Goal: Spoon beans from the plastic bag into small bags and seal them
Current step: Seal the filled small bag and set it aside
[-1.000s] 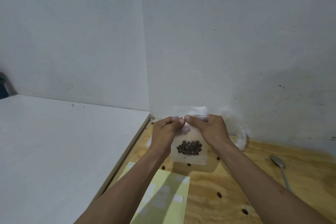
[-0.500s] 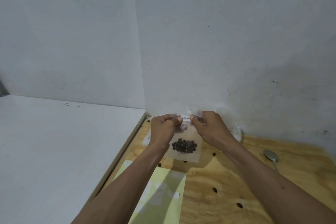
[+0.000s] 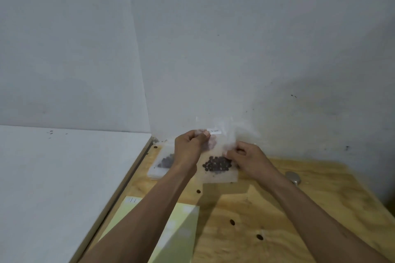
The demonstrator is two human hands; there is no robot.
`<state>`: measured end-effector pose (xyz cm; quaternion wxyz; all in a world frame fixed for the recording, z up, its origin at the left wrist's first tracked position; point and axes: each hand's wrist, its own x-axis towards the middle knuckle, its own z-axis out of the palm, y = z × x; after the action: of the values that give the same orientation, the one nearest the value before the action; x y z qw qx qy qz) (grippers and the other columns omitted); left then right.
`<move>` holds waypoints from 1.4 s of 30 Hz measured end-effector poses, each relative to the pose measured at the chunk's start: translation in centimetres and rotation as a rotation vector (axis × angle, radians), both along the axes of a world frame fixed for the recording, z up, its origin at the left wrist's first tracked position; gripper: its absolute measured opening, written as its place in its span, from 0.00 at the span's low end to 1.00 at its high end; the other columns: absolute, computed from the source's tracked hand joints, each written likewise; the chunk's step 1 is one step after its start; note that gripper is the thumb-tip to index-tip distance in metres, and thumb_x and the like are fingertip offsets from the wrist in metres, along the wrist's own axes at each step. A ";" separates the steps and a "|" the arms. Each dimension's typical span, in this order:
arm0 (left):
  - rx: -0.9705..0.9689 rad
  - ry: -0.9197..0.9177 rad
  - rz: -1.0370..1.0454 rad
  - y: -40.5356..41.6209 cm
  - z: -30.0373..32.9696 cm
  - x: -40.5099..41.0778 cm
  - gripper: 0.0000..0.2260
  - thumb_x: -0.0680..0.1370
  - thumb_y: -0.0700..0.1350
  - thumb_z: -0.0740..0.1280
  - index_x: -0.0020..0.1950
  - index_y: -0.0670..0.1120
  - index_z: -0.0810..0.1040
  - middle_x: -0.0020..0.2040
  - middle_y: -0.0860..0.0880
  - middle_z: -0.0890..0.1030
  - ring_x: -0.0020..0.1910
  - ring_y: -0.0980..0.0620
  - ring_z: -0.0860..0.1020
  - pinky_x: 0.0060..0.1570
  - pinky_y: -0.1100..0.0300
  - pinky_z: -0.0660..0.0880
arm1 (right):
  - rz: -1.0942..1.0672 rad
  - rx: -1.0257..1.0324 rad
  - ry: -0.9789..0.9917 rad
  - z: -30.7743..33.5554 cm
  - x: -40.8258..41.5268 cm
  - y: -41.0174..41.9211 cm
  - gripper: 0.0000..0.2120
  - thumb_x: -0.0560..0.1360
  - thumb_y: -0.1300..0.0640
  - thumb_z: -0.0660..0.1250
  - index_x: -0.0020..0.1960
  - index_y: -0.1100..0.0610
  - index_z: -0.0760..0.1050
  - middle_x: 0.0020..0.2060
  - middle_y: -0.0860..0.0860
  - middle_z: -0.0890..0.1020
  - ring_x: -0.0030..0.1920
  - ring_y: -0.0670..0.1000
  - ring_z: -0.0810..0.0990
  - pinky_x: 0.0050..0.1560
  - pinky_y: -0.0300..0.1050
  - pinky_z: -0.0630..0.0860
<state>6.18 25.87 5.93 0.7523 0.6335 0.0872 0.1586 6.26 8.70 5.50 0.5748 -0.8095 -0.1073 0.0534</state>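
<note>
A small clear bag (image 3: 220,174) with a cluster of dark beans (image 3: 217,164) in its lower half hangs upright just above the plywood table. My left hand (image 3: 189,149) pinches its top edge at the white seal strip (image 3: 214,131). Lower down, my right hand (image 3: 249,159) pinches the bag's right side, fingers curled. Behind my left wrist, another small bag of beans (image 3: 164,162) lies on a white stack. The big plastic bag is a faint blur behind the small one against the wall.
A metal spoon (image 3: 293,177) lies on the plywood table (image 3: 267,220) right of my right forearm. Yellow-green sheets (image 3: 181,226) lie at the near left under my left arm. A white raised surface (image 3: 53,177) borders the table on the left; grey walls close the corner.
My right hand has dropped from the top seal to the bag's right side, while the left hand keeps the top edge. The view has shifted, uncovering the second bean bag at the left.
</note>
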 end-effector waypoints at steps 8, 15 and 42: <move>0.399 0.124 -0.270 -5.0 -0.9 0.7 0.27 0.76 0.43 0.75 0.73 0.49 0.71 0.55 0.45 0.81 0.51 0.47 0.83 0.48 0.53 0.82 | -0.320 0.150 -0.045 -0.6 0.6 -6.6 0.13 0.78 0.59 0.72 0.62 0.57 0.77 0.51 0.53 0.86 0.49 0.52 0.85 0.46 0.44 0.83; 0.704 0.049 -0.436 -15.1 -1.4 0.8 0.20 0.74 0.43 0.76 0.64 0.47 0.76 0.45 0.51 0.80 0.46 0.49 0.81 0.43 0.56 0.80 | -0.564 -0.183 -0.100 -1.2 -1.6 -15.1 0.25 0.80 0.54 0.70 0.75 0.57 0.69 0.61 0.56 0.80 0.55 0.54 0.79 0.49 0.42 0.75; 1.317 0.256 -0.735 -30.2 -6.4 3.7 0.26 0.78 0.58 0.67 0.67 0.40 0.74 0.70 0.40 0.61 0.53 0.42 0.75 0.52 0.52 0.77 | -0.680 -0.841 -0.079 -10.3 -0.7 -26.5 0.19 0.84 0.52 0.56 0.67 0.62 0.76 0.65 0.61 0.71 0.65 0.60 0.70 0.66 0.51 0.68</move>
<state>9.92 -4.29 -0.48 0.2079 0.9529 -0.1550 -0.1573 5.57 -17.80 -4.82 0.1816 -0.9602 0.1697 -0.1276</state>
